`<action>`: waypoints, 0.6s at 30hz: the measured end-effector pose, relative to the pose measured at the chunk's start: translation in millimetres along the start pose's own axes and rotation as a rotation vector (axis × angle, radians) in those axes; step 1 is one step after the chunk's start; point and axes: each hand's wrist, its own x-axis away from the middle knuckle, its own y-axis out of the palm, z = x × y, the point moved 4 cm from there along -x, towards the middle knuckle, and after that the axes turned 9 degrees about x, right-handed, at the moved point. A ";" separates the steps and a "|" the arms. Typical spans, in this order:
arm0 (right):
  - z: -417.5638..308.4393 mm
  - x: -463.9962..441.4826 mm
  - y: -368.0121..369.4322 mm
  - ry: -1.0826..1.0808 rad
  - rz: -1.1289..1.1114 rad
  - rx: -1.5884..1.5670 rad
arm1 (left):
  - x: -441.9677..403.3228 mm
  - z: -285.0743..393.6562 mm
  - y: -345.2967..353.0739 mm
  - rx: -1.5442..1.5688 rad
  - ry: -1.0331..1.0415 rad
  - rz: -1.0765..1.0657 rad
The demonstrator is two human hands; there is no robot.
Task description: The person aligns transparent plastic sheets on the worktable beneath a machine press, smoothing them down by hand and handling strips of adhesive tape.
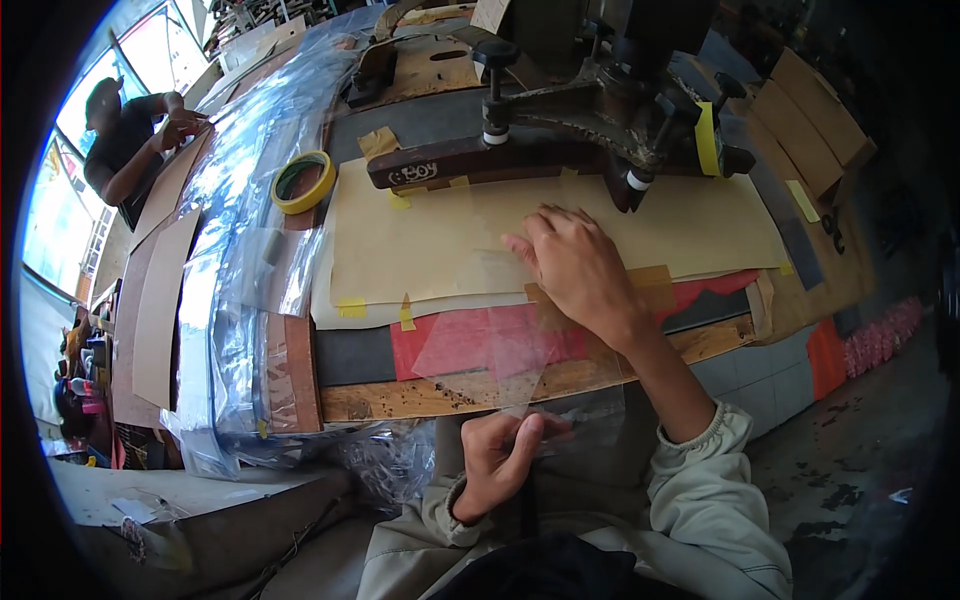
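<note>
My left hand (498, 462) is low in front of the table edge, thumb and fingers closed on a clear plastic sheet (470, 350). The sheet reaches up over the wooden edge and red material, and its far outline is hard to follow. My right hand (572, 262) rests over the cream paper (430, 235), palm down, thumb apart from the fingers. Its fingertips are slightly blurred. Yellow tape pieces (351, 307) hold the paper's edges. A strip of brown tape (652, 288) lies partly beneath my right wrist. Red material (440, 345) shows below the paper.
A dark clamp frame (560, 158) spans the paper's back edge. A yellow tape roll (302, 207) sits on plastic film (235, 250) at left. Cardboard (810, 120) stands at right. Another person (130, 140) works with both hands at the far left.
</note>
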 end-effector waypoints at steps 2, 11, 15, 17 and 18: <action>-5.3 5.3 1.3 -0.026 0.043 0.025 | -0.1 0.6 -0.5 -0.005 0.020 -0.002; -11.0 13.4 15.9 -0.008 -0.028 0.136 | 2.7 -5.5 -1.7 -0.008 0.038 0.075; -9.8 13.4 17.0 -0.009 0.032 0.100 | 2.1 -8.7 -0.9 0.015 0.003 0.099; -9.1 13.3 17.1 -0.013 0.066 0.086 | 1.3 -8.2 -0.8 0.003 0.025 0.106; -8.7 13.1 17.2 -0.015 0.071 0.082 | 1.3 -8.7 -0.6 -0.008 0.017 0.107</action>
